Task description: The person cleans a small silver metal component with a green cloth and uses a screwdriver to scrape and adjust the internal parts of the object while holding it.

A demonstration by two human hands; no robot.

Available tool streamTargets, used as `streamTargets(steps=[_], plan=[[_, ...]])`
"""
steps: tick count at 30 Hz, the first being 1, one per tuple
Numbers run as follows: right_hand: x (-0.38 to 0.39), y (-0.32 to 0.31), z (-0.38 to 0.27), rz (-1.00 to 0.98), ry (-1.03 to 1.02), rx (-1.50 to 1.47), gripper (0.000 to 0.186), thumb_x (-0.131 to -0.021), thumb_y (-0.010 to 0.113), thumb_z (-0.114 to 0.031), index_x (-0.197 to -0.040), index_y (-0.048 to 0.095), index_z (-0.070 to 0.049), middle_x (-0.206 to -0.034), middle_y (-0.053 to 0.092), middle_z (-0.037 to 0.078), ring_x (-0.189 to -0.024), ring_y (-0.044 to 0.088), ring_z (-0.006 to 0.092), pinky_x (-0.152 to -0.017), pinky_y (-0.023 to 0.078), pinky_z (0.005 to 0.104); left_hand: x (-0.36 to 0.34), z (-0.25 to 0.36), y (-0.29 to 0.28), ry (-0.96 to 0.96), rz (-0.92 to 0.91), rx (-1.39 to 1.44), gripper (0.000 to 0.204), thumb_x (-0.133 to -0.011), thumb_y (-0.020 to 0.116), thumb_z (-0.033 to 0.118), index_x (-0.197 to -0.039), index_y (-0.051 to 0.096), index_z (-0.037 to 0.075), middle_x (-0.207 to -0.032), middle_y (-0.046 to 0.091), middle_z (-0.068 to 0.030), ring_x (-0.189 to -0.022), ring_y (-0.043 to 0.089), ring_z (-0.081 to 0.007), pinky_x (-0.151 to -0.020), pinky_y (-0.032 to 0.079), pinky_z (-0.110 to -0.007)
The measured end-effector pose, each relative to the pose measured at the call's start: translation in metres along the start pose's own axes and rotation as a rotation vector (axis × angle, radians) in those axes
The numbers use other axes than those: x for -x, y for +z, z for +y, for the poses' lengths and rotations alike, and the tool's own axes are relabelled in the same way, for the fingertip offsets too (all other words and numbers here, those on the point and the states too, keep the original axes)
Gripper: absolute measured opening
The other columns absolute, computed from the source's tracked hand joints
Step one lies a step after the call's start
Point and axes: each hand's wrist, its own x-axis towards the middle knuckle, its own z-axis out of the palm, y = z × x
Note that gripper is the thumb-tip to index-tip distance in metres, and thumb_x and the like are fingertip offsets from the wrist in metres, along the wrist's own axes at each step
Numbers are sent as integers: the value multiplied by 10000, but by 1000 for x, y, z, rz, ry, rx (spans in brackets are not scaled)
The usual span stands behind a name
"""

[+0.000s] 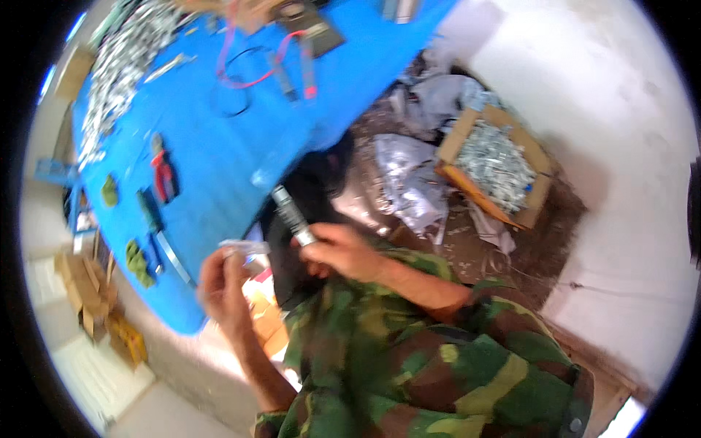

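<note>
Bright overall, soft blur, dark fisheye-curved edges.

left hand [223, 288]: blurred, hold unclear; silvery piece [290, 212]: partly behind right hand [342, 252]; cardboard [254, 16]: cut off

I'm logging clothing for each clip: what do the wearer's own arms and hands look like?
The left hand and right hand wear no gloves; blur hides finer detail. The forearms are bare up to loose camouflage sleeves, patched in green, brown, black and tan.

Slim tube [292, 214], perhaps metal, in right hand [343, 252]
</note>
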Motion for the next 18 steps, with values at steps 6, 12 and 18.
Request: streamTargets(steps=[6,12,18], plan=[[-4,-13,12,18,-52,-226,371,-1066,647,-265,-1343,621,-20,-968,668,6,-793,656,88,-637,539,244,-34,19,33,138,97,24,173,-1031,697,103,-1158,695,-13,-991,745,-64,-877,687,-105,-738,526,-227],[-10,-42,19,142,-230,-340,362,-1018,728,-232,-1327,634,-67,-1073,719,52,-917,707,136,-780,580,269,6,90,165,95,-558,22,325,-983,709,32,-1307,694,13,-1105,765,-81,-820,682,-99,-661,515,-219],[20,-48,-21,281,-432,-564,418,-1095,563,-317,-1418,585,-53,-1118,693,49,-959,666,160,-815,529,314,29,108,207,620,-624,-156,348,-966,735,22,-1310,705,-21,-1153,776,-103,-963,718,-130,-766,568,-259]])
